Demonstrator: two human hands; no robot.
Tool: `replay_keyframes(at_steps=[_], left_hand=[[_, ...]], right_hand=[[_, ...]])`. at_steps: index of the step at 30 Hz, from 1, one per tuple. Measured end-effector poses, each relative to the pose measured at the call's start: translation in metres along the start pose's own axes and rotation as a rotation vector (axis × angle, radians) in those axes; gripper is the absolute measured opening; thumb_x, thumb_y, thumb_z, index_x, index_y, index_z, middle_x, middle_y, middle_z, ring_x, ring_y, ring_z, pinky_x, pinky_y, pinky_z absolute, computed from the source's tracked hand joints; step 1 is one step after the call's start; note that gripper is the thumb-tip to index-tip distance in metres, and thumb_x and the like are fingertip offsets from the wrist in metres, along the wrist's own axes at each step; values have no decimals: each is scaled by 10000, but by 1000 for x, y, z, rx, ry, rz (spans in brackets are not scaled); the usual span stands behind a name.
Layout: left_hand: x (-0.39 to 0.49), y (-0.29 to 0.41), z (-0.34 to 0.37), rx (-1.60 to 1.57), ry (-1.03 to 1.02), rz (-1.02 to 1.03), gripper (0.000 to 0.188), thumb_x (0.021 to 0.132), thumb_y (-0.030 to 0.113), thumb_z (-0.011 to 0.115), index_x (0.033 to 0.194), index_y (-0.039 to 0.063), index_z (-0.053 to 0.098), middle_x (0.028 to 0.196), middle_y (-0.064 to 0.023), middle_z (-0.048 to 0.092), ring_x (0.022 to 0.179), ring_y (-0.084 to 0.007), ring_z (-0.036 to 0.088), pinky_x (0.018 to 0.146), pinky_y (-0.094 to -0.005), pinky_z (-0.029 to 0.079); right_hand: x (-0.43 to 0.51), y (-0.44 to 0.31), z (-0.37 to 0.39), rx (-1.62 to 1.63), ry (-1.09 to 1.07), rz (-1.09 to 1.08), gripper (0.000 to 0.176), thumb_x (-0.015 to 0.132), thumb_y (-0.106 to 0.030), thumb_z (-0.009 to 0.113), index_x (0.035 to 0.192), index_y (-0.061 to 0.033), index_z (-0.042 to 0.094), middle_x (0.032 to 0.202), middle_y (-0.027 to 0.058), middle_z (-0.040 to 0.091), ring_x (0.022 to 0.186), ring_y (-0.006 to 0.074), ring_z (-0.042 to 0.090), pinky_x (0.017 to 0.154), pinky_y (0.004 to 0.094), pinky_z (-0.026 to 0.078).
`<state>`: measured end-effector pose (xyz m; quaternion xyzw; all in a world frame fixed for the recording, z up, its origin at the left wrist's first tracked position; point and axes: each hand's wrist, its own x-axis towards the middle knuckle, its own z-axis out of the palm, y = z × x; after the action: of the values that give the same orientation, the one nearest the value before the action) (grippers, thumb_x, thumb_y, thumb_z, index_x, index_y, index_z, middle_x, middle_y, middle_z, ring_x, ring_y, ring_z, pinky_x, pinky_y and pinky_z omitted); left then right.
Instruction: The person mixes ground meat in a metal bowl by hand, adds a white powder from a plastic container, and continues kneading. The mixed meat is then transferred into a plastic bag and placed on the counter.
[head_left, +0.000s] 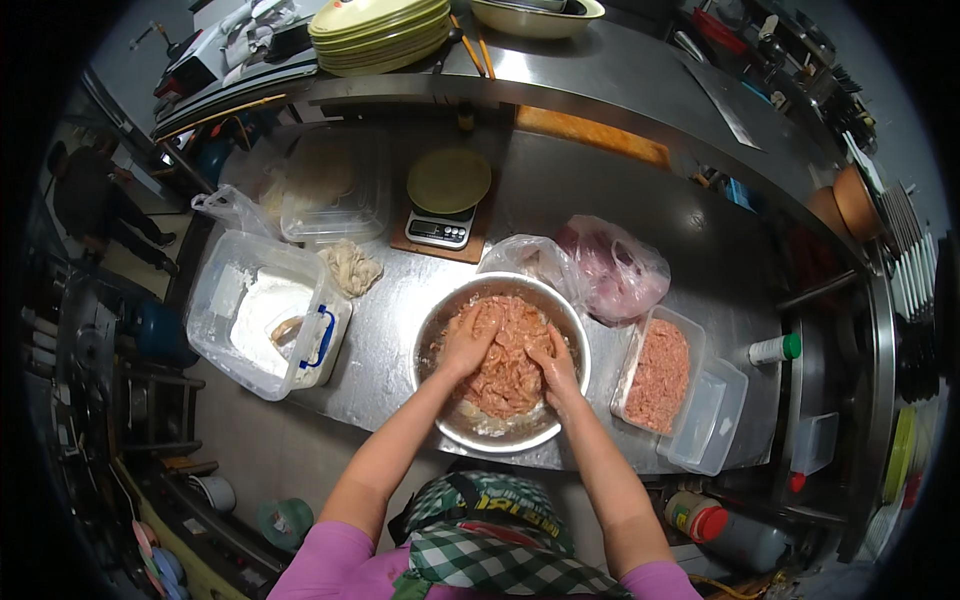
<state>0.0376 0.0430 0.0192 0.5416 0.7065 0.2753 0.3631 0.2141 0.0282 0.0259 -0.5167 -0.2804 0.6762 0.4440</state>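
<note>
A round stainless steel bowl (429, 420) stands before me at the table's front edge, with a heap of raw, pinkish meat mixture (506, 367) inside. My left hand (470, 341) grips the heap from its upper left, fingertips pressed into it. On the opposite side, my right hand (556, 367) clasps the meat, thumb on top and fingers down along the bowl's inner wall, partly hidden. Pale, wet residue coats the bowl's bottom near me. Just behind the rim lie a clear plastic bag (529, 259) and a bag of raw meat (615, 270).
Left is a plastic bin of white powder (262, 315), beside a crumpled cloth (351, 268). A digital scale (442, 225) sits behind. On the right are a tub of minced meat (658, 375), a plastic container (709, 420) and a green-capped bottle (772, 350). A person (97, 195) stands far left.
</note>
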Motion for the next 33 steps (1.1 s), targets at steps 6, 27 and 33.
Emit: replay_keyframes(at_steps=[6, 27, 33], left_hand=[[-3, 24, -5, -696, -260, -58, 455, 827, 150, 615, 1240, 28, 469, 1127, -128, 550, 1068, -205, 517, 927, -308, 412], [11, -1, -56, 416, -287, 151, 421, 886, 277, 459, 1250, 67, 458, 1213, -266, 465, 1129, -395, 457, 926, -434, 406], [-5, 17, -38, 464, -190, -88, 533, 887, 411, 424, 1241, 14, 446, 1200, -305, 439, 1103, -428, 467, 926, -462, 401]], right_hand=[[17, 1, 13, 368, -266, 104, 706, 734, 17, 661, 1345, -56, 315, 1230, 135, 475, 1061, 211, 531, 874, 316, 490], [-50, -60, 47, -1388, -355, -230, 663, 732, -69, 605, 1342, -67, 342, 1411, 303, 127, 1241, 420, 331, 1039, 410, 306], [-72, -37, 7, -234, -12, 262, 588, 840, -295, 594, 1312, -40, 352, 1250, 190, 455, 1034, 334, 549, 847, 414, 480]])
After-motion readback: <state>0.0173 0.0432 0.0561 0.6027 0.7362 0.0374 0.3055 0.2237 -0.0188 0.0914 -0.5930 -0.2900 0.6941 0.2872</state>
